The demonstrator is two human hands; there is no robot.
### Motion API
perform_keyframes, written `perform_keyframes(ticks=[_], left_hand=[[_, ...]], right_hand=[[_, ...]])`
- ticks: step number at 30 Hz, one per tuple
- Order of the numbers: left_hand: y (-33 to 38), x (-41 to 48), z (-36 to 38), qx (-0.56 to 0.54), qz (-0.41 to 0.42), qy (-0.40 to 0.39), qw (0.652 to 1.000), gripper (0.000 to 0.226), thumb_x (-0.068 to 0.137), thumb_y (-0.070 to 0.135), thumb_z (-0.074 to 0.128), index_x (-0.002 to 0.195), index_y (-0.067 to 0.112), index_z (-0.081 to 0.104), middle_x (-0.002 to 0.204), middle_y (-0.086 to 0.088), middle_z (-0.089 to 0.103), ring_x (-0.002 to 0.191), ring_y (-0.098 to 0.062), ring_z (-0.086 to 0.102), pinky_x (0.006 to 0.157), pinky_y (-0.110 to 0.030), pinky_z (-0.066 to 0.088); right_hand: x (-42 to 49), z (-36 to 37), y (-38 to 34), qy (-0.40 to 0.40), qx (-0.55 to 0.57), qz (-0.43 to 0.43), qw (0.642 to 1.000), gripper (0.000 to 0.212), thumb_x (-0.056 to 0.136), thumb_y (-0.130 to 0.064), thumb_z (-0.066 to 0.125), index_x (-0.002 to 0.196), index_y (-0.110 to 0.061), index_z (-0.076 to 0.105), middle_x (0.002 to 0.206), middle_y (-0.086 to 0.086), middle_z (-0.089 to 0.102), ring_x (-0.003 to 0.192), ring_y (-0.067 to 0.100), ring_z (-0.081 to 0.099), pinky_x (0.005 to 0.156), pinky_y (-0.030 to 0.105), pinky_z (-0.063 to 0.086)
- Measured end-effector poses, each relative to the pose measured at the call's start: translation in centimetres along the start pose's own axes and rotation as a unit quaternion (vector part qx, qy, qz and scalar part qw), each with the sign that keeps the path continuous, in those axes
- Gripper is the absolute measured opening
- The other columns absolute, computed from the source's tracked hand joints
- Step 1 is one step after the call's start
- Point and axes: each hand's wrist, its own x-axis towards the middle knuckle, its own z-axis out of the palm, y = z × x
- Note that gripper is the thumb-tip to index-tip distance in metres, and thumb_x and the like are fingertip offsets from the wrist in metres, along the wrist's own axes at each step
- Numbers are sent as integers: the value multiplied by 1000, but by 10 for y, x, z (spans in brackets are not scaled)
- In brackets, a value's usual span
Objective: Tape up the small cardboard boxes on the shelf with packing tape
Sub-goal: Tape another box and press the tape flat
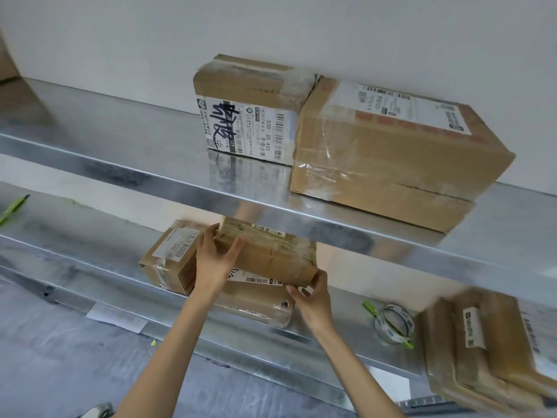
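Two hands on one small cardboard box (271, 257), down at the lower shelf (75, 236). Left hand (215, 260) grips its left end, thumb across the front face, fingers over the top. Right hand (313, 298) pinches the near bottom corner at the other end. Can't tell if a tape end is in those fingers. The box rests on a flatter box (256, 306) directly under both hands.

Progress, my read: this one is nearly done. Clear tape shines round the end by the right hand. The packing tape roll (393, 324) lies on the shelf to the right of the right hand, unheld. Looks like smoothing or restacking, not a fresh strip.

Count:
- 3 boxes at the hands: the held one, the flatter one below (glossy with tape), and a labelled box (168, 260) just left of the left hand.
- 2 above the hands on the upper shelf (120, 158): marker-scrawled box (247, 110) and a bigger box (391, 152) touching it. Both show tape.
- 1 blurred stack (482, 351) far right of the right hand. Box count and tape state unreadable.
- 1 tape roll, with a green-handled tool (370, 309) beside it. Another green tool (13, 206) lies far left of the left hand.

Left to do: possibly the blurred stack.
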Motion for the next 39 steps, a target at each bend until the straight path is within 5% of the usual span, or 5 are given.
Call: perform_keyframes(ticks=[16, 19, 26, 33, 39], left_hand=[[14, 37, -23, -159, -104, 21, 982, 16, 95, 25, 54, 109, 18, 50, 90, 1, 56, 94, -22, 55, 79, -32, 44], [17, 31, -21, -127, -86, 11, 988, 22, 92, 28, 59, 110, 18, 52, 98, 0, 59, 97, -21, 56, 82, -32, 45], [27, -25, 2, -170, -57, -17, 984, 28, 91, 21, 63, 117, 17, 54, 103, 5, 61, 99, -12, 57, 87, -26, 43], [15, -99, 67, -133, 4, -196, 971, 47, 84, -3, 66, 117, 25, 49, 111, 9, 62, 106, -5, 60, 88, -13, 45], [-13, -113, 78, 34, 38, -242, 969, 60, 78, -10, 59, 124, 25, 46, 123, -3, 55, 119, -19, 51, 104, -31, 41]], right_hand=[[-2, 56, 7, -2, -72, 75, 995, 65, 82, -39, 70, 137, -26, 39, 119, 3, 61, 90, 19, 68, 82, 35, 56], [-9, 52, -7, 6, -44, 99, 994, 30, 88, -30, 64, 110, -15, 50, 106, 1, 61, 86, 17, 64, 76, 25, 53], [-50, -43, -15, 186, 98, 1, 978, 21, 101, -23, 40, 102, -23, 62, 107, 0, 67, 105, 24, 61, 98, 40, 45], [-58, -147, 16, 191, 41, 151, 969, 62, 97, -52, 34, 134, -5, 50, 133, 15, 53, 126, 31, 47, 105, 36, 32], [-47, -152, 69, 147, 31, 134, 979, 39, 95, -16, 54, 134, -13, 51, 116, 5, 64, 110, 28, 59, 103, 52, 42]])
